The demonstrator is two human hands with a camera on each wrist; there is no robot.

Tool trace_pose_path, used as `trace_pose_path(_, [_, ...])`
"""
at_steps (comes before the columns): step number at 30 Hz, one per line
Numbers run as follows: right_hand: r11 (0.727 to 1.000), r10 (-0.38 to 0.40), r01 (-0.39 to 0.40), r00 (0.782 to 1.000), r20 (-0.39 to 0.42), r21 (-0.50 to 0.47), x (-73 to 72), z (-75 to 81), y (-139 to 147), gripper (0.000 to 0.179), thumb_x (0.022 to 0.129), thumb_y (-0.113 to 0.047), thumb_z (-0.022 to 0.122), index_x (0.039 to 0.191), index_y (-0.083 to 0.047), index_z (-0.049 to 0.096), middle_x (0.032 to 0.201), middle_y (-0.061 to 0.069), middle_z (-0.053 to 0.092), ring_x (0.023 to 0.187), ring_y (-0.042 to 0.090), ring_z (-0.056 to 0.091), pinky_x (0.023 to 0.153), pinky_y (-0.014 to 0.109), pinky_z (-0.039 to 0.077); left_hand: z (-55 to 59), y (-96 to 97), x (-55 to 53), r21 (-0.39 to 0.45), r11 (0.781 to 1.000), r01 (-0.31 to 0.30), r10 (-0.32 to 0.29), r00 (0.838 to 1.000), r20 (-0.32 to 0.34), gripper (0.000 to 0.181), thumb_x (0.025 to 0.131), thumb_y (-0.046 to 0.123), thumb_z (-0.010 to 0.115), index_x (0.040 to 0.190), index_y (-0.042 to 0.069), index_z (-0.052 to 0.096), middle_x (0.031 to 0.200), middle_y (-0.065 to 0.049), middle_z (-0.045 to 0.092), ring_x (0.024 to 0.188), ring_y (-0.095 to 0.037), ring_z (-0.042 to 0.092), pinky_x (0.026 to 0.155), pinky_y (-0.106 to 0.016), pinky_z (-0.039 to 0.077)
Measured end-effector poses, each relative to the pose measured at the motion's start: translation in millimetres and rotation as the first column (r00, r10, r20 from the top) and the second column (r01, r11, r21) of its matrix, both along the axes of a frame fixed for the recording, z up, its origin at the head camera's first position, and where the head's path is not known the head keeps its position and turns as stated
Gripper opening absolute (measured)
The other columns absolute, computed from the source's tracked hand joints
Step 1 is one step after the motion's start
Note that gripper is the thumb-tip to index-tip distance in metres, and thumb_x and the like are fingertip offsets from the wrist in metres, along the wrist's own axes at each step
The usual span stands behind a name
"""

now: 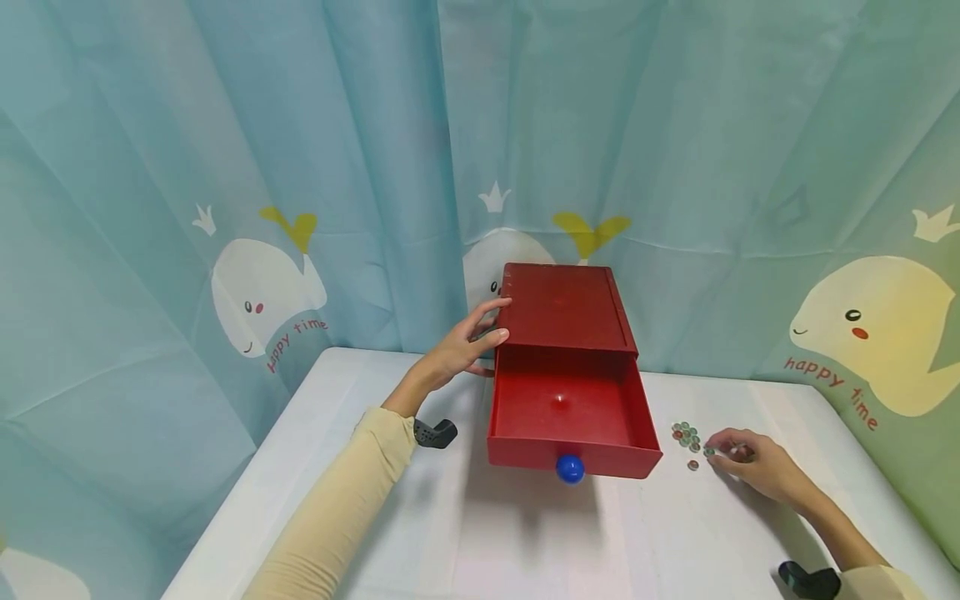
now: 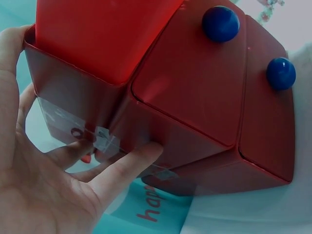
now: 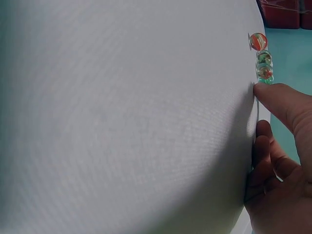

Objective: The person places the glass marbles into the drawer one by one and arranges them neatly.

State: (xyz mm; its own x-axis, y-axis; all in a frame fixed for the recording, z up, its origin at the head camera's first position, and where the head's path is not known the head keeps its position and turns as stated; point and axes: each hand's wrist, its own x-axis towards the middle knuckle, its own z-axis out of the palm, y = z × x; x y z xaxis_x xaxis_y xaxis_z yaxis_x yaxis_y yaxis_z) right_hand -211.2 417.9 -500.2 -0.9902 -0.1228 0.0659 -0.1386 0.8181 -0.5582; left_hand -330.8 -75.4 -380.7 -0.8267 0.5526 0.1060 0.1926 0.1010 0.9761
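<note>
A red drawer cabinet (image 1: 564, 307) stands on the table with its top drawer (image 1: 525, 454) pulled out; nothing shows inside it. My left hand (image 1: 456, 350) rests against the cabinet's left side, fingers spread; the left wrist view shows fingertips touching the side wall (image 2: 185, 141). To the right of the cabinet lies a cluster of glass marbles (image 1: 686, 433), with a single marble (image 1: 693, 465) just in front. At the cluster's right edge my right hand (image 1: 757, 467) pinches a green marble (image 1: 708, 451) between thumb and forefinger, low over the table. The right wrist view hides most of that marble.
Blue knobs mark the drawers: one on the pulled-out drawer (image 1: 570, 469), while an upper knob (image 2: 221, 24) and a lower knob (image 2: 281, 73) sit on the two closed ones. A whale-print curtain (image 1: 675, 167) hangs behind the white table (image 1: 405, 533).
</note>
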Motion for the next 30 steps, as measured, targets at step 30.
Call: trace_pose_path(30, [0.996,0.089,-0.089,0.996,0.031,-0.012,-4.7,12.3,1,0.013,0.089,-0.008,0.077,0.1,-0.008,0.072,0.088,0.002,0.061,0.069,0.006,0.048,0.058,0.025,0.042,-1.2,0.2,1.4,0.004,1.0,0.005,-0.005,1.0,-0.002,0.063,0.101,0.032,0.06,0.158,0.04,0.034,0.165,-0.01,0.025,0.149,-0.032,0.028,0.089,-0.056,0.058])
